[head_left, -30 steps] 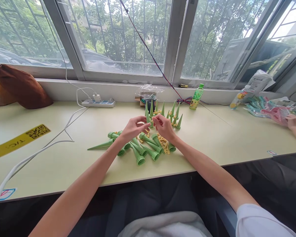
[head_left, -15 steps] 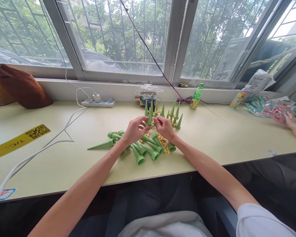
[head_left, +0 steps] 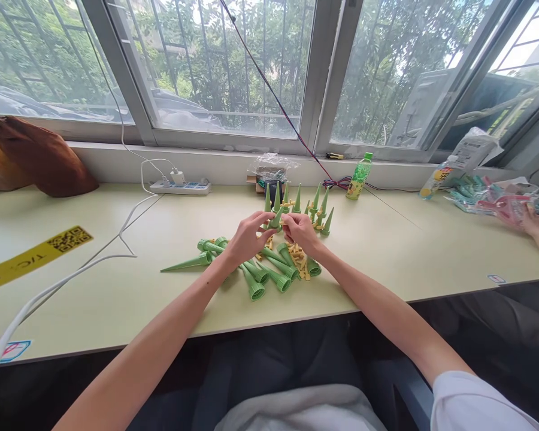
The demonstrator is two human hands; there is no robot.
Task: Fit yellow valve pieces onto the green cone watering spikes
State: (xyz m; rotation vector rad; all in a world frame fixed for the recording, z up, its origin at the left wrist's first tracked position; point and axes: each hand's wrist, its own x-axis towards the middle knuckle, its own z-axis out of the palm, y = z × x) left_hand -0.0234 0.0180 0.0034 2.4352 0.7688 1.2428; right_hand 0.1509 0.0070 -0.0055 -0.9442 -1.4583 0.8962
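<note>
1. Currently, I have one smooth green cone [head_left: 276,218] between both hands, its narrow point tilted up and rightward.
2. My left hand [head_left: 250,236] has its fingers partly curled, gripping the cone near its wider end.
3. My right hand [head_left: 300,233] has its fingers pinched together close beside it, seemingly on a small yellow peg [head_left: 284,223]; the hand hides most of that from me.
4. Just behind, I see upright cones [head_left: 329,222] with yellow parts around their bases.
5. Nearer me, loose cones [head_left: 278,279] lie heaped on the counter [head_left: 386,251], tapered and hollow, several ridged rims facing the front edge.
6. Stubby loose pegs [head_left: 300,258] lie scattered among them.
7. Farther back, a glossy plastic bottle [head_left: 358,178] stands beside bundled cable [head_left: 336,182].
</note>
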